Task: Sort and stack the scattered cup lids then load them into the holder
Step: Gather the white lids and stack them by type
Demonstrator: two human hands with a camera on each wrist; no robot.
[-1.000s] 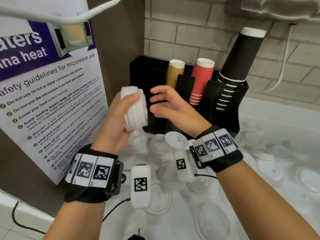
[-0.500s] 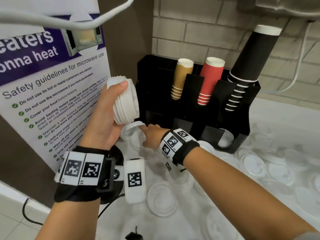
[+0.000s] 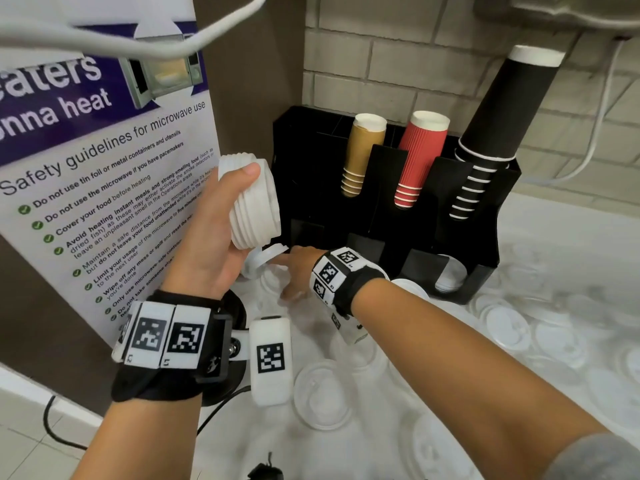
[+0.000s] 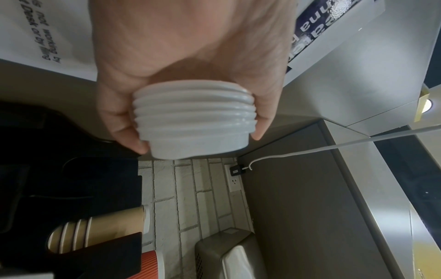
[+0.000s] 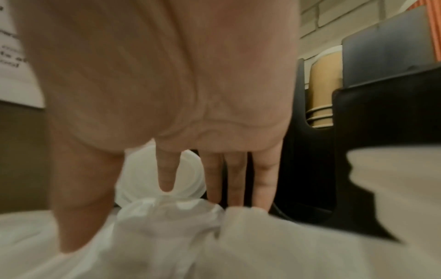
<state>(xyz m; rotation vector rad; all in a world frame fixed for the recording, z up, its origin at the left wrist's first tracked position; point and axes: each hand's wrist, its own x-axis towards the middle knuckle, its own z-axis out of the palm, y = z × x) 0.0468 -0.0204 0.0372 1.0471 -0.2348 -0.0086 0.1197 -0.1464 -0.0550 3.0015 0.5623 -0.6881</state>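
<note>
Lowered now, right hand [image 3: 299, 271] is tipping a flimsy lid [image 3: 268, 254], straight fingers [image 5: 167, 175] at its rim; left hand [image 3: 211, 244] is clasping the stack [image 3: 254, 202].

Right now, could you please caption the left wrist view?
Left hand grips a stack of white cup lids.

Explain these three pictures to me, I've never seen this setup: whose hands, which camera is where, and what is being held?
No machine here: a person works bare-handed, with cameras strapped to head and wrists. One picture looks down from the head; the other two look along each palm. The left hand grips a stack of white lids, seen close in the left wrist view. The right hand, fingers straight, reaches a single lid low by the black holder, which carries brown, red and black cups. More loose lids lie on the white counter.
</note>
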